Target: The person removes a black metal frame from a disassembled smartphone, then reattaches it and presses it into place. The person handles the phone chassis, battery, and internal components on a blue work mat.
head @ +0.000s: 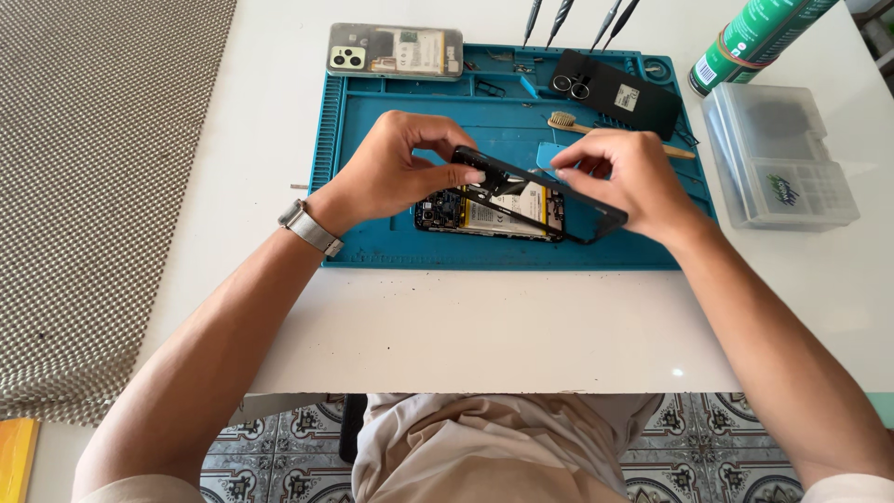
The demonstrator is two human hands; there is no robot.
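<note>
Two bare hands, left hand (391, 168) and right hand (629, 177); one black phone frame (545, 191); one opened phone body (489, 212); one teal repair mat (372, 168); four metal-tipped tools (573, 19); one bamboo toothbrush (568, 121); one clear plastic box (778, 154); one green spray can (754, 37).

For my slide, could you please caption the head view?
Both hands, left and right, lift a black frame off an opened phone on a blue mat.

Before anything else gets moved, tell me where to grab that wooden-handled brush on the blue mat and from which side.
Take the wooden-handled brush by its bare handle end, coming from the right. The right hand covers the middle of the handle, and the bristled head sits close to the black phone back cover. The handle lies flat on the blue mat, so probably pinch it across its thin sides from above.
</note>
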